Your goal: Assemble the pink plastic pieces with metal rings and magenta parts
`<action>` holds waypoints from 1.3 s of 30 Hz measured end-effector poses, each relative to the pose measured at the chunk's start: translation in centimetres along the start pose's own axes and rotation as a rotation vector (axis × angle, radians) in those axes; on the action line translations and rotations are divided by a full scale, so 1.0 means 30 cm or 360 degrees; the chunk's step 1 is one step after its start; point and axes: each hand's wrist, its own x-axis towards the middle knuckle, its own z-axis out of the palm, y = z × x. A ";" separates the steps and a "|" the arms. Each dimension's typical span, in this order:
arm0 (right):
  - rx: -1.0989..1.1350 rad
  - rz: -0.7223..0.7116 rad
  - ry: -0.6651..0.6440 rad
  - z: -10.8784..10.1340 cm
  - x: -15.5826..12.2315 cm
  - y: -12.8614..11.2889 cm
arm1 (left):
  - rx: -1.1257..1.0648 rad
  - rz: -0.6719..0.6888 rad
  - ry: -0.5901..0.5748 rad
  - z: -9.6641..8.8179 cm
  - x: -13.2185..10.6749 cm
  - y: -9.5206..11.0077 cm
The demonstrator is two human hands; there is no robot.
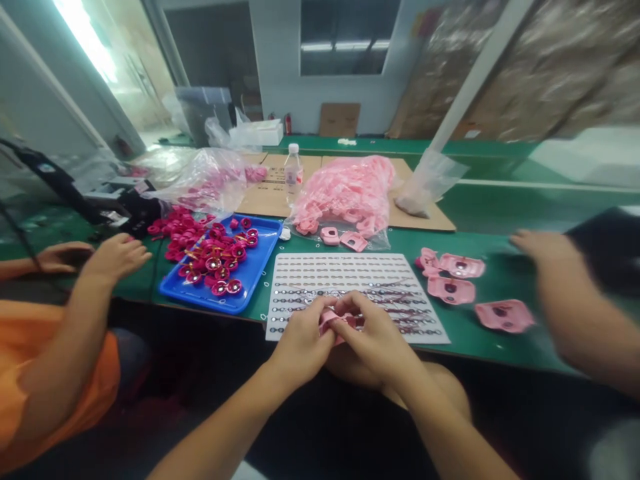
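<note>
My left hand (304, 337) and my right hand (376, 333) meet just in front of the table's near edge. Both are closed on a small pink plastic part (339, 322) pinched between their fingertips. Right behind them lies a white sheet (350, 280) covered with rows of tiny metal pieces. Several loose pink parts (457, 280) lie on the green table (480, 200) to the right of the sheet.
A blue tray (253, 267) of dark pink round parts sits left of the sheet. A clear bag of pink parts (347, 193) and a water bottle (293, 172) stand behind. A person in orange has a hand (116, 257) at the left; another person's arm (570, 300) reaches in at the right.
</note>
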 end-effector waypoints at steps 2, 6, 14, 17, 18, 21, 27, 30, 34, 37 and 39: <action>0.0024 0.0023 0.0041 0.016 0.001 -0.002 | -0.0066 0.0040 -0.0151 -0.009 -0.001 -0.006; 0.0163 0.0055 0.0075 0.047 0.007 -0.024 | -0.0260 0.0027 -0.0231 -0.037 0.000 -0.028; 0.0627 0.0138 -0.0075 0.123 0.037 -0.079 | -0.0302 0.0049 -0.0168 -0.145 0.000 -0.091; 0.0581 0.0112 -0.0129 0.168 0.055 -0.085 | -0.0199 0.0081 -0.0083 -0.191 -0.012 -0.111; 0.0551 0.0101 -0.0148 0.184 0.062 -0.090 | -0.0126 0.0129 -0.0040 -0.211 -0.019 -0.110; 0.0426 0.0096 -0.0182 0.236 0.084 -0.124 | 0.0235 0.0385 0.0042 -0.281 -0.048 -0.097; 0.0453 -0.0138 -0.0485 0.364 0.165 -0.221 | 0.0470 0.0340 0.0329 -0.426 -0.095 -0.153; 0.0267 -0.0372 -0.0291 0.462 0.251 -0.212 | 0.0073 0.0175 0.0644 -0.473 -0.107 -0.232; -0.0211 -0.0619 -0.0009 0.604 0.366 -0.173 | -0.0458 0.0148 0.0931 -0.503 -0.113 -0.310; -0.0355 -0.0622 0.0027 0.657 0.416 -0.163 | -0.0637 0.0175 0.0980 -0.509 -0.107 -0.330; -0.0291 -0.0582 0.0051 0.648 0.426 -0.166 | -0.0732 0.0187 0.0961 -0.508 -0.097 -0.330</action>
